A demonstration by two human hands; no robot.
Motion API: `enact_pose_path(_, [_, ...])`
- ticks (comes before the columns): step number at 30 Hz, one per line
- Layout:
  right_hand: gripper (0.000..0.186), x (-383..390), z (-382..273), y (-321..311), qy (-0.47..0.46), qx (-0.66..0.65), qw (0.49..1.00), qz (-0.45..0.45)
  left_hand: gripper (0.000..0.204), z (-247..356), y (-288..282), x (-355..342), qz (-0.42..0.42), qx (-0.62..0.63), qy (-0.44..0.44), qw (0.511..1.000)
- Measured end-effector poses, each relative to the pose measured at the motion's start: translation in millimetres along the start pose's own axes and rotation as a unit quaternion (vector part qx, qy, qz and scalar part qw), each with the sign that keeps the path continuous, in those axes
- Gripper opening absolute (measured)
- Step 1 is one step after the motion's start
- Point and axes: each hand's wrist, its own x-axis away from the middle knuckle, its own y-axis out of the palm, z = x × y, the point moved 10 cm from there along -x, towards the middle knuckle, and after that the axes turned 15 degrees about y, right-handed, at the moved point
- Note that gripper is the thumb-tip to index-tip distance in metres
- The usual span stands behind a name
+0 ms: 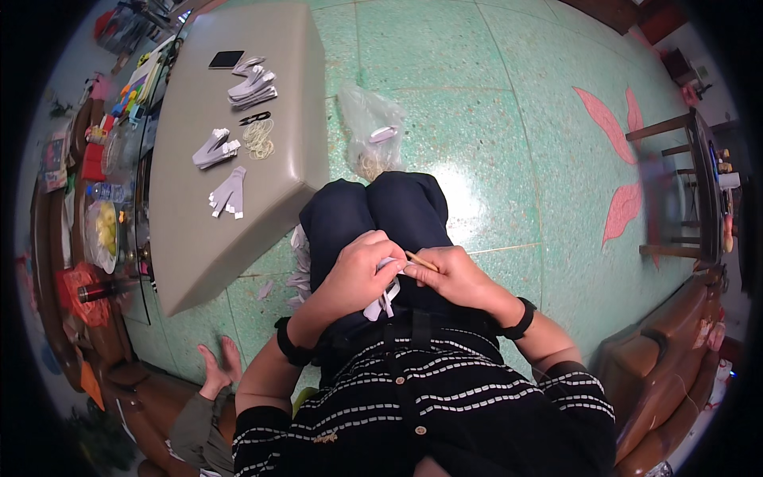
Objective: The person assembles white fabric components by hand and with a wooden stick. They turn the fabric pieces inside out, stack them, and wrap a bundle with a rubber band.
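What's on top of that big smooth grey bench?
On the smooth grey bench lie a flat black rectangular thing, piles of pale lilac fabric strips, small black snips and a tangle of thin cream loops. Whatever the piles cover can't be seen.

The bench [296,119] stands ahead and left of the knees [338,205]. At its far end lies a phone [226,60], just left of the farthest cloth stack [253,91]. Nearer, snips [256,119] lie just beyond rubber bands [259,141]; a second stack [213,151] lies left of the bands, a third [229,195] nearest the person. Left of the bench, a bottle [110,191] lies beyond some fruit [105,225]. A plastic bag [369,115] lies on the floor [453,131] between bench and stool [699,143], the latter far right. A cloth strip [375,310] is over the lap, between left hand [367,266] and right hand [455,276].
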Motion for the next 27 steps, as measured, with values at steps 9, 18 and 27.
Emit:
enact_pose_path(9, [0.029,7,18,-1,0.065,-0.006,0.998,-0.026,0.011,-29,4,-4,-0.071,0.161,-0.063,0.982])
enact_pose_path(18, [0.027,2,41,-3,0.1,-0.127,0.986,0.047,0.023,-70,32,35,0.122,0.541,-0.273,0.786])
enact_pose_path(27, [0.028,5,30,1,0.067,-0.117,0.988,0.075,0.015,-66,14,46,0.213,0.283,-0.191,0.915])
